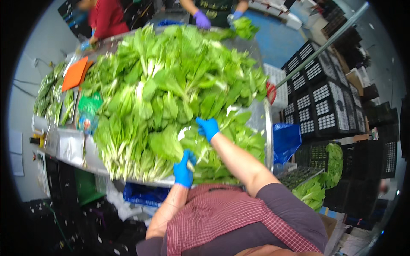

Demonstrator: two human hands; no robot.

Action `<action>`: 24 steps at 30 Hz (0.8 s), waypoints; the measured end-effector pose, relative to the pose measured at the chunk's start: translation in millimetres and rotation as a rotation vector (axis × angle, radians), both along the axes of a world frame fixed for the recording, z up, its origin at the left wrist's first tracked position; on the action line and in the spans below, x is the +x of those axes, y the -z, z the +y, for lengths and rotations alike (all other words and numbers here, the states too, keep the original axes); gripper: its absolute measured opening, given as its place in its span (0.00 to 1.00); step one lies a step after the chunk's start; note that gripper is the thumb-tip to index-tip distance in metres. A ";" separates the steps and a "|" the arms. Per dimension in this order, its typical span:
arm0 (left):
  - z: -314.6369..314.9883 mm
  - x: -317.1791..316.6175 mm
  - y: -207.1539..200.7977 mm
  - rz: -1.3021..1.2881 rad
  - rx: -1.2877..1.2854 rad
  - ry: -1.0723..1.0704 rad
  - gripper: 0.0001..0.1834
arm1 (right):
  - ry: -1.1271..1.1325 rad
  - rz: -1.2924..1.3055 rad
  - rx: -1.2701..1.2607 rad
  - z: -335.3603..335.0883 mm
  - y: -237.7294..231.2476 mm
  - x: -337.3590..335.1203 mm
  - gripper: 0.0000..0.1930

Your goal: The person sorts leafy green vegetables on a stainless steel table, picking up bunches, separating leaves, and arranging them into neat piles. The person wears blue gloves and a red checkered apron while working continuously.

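My left hand (184,170), in a blue glove, is closed around the stem end of a leafy green (167,143) at the near edge of the pile. The broad leaf fans out up and to the left from my fingers. Farther up and to the right, my right hand (208,129), also blue-gloved, is over the greens with its fingers stretched toward the left; no held thing shows in it. A big heap of leafy greens (171,85) with pale stems covers most of the metal table (258,115). On the near left, several stems (124,164) lie lined up toward me.
Orange sheets (75,73), a green-and-blue packet (89,111) and a clear tray (70,145) sit at the left. Black crates (320,94) are stacked at the right, near a blue bag (286,141). A purple-gloved person (201,19) and a red-sleeved person (106,19) stand across the table.
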State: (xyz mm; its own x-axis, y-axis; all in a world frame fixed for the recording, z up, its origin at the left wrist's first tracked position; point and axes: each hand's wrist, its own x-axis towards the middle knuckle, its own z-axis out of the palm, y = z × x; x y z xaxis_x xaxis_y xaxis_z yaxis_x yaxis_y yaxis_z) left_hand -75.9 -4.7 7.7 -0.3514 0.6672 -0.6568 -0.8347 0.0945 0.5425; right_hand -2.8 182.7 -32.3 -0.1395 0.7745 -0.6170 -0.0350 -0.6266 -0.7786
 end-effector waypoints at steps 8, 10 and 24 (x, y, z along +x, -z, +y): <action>-7.3 -4.3 -21.3 0.072 0.065 -0.017 0.10 | -0.001 -0.051 0.221 -16.2 -34.5 9.8 0.16; -0.2 -4.3 -18.3 0.114 0.120 -0.022 0.10 | -0.109 0.004 0.186 -28.4 -55.2 22.7 0.17; 20.1 31.8 -40.8 0.277 0.035 0.208 0.12 | -0.512 -0.078 0.404 -110.9 -90.6 87.2 0.23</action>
State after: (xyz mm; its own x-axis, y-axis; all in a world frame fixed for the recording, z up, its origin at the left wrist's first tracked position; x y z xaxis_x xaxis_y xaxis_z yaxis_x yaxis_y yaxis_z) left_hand -44.1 15.4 48.6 -0.3670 0.7640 -0.5307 -0.6200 0.2243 0.7518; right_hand 84.4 71.7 58.3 -0.5188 0.7947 -0.3150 0.2564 -0.2069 -0.9442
